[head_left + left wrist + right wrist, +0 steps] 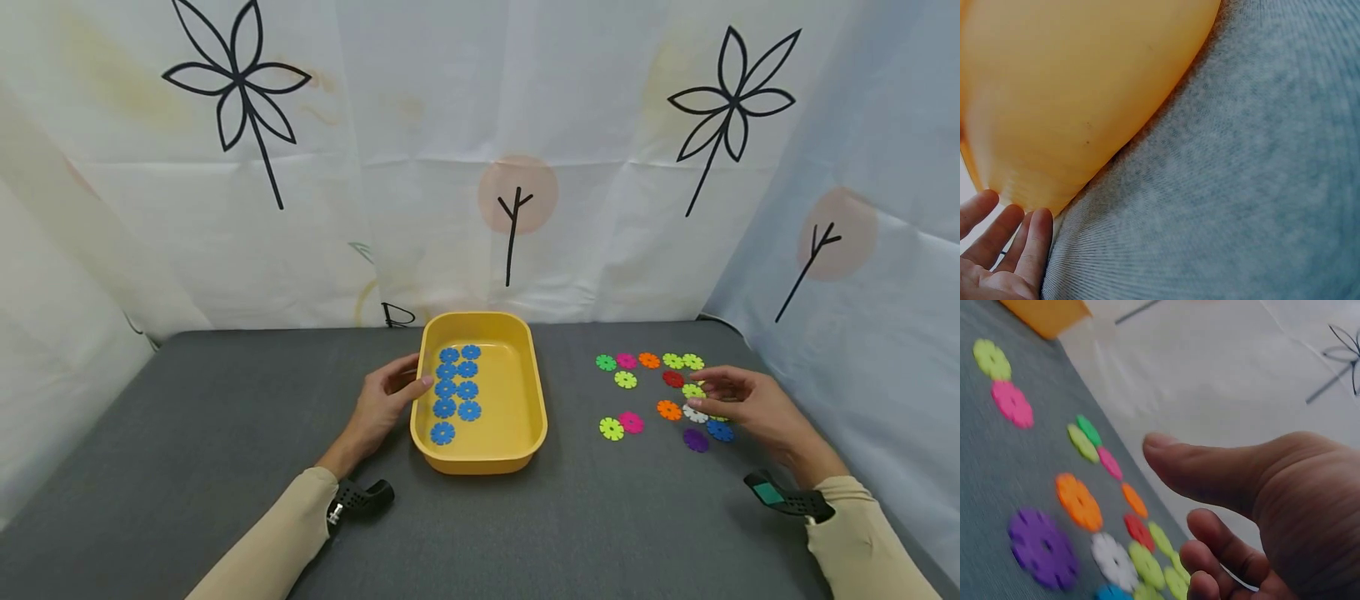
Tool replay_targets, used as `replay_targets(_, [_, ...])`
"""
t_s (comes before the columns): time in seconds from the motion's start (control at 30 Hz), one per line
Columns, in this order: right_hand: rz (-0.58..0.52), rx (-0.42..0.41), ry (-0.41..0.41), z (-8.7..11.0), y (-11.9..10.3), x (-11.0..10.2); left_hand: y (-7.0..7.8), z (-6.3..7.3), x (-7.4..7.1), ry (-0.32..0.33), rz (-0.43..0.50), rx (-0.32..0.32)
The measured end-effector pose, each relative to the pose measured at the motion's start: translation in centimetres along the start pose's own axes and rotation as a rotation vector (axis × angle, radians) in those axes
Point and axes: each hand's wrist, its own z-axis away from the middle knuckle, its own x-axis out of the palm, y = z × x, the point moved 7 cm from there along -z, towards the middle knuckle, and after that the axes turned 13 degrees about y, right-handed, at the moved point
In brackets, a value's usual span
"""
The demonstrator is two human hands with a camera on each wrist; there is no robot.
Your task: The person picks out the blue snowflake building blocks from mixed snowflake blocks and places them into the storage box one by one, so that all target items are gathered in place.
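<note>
A yellow plastic tray (517,450) stands in the middle of the table. Several blue flower-shaped discs (446,389) lie flat in two columns along its left half. My left hand (381,402) holds the tray's left side, thumb at the rim and fingers against the outer wall (1085,94). Over a loose group of flower discs on the right hovers my right hand (757,408), its thumb apart from the bent fingers and nothing between them. Below and around it lie a white disc (1115,561), a purple disc (1043,548), a red disc (672,379) and a blue disc (721,431), partly covered.
Yellow-green discs (626,380), pink discs (632,422), orange discs (670,410) and a green disc (606,362) lie scattered right of the tray. The grey table (225,433) ends at a white printed curtain (420,208) behind and at the sides.
</note>
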Motion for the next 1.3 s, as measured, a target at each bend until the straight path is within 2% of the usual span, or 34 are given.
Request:
replay_targets(0.17, [0.022, 0.021, -0.037, 0.3, 2.1, -1.4, 0.0, 0.0, 0.0, 0.002, 0.008, 0.006])
replay_targets(0.37, [0.027, 0.003, -0.091, 0.7, 3.2, -2.0, 0.0, 0.0, -0.1, 0.000, -0.001, 0.012])
replay_targets(0.6, [0.066, -0.106, -0.114, 0.7, 3.5, -1.5, -0.1, 0.1, 0.0, 0.005, -0.003, 0.012])
replay_targets(0.77, [0.077, -0.138, -0.103, 0.5, 3.7, -1.3, -0.1, 0.1, -0.1, 0.011, -0.003, 0.011])
replay_targets(1.1, [0.068, -0.144, -0.088, 0.6, 3.7, -1.4, 0.0, 0.0, 0.0, 0.011, 0.003, 0.012])
replay_targets(1.3, [0.071, -0.108, -0.096, 0.7, 3.5, -1.5, 0.0, 0.1, 0.0, 0.003, -0.007, 0.004])
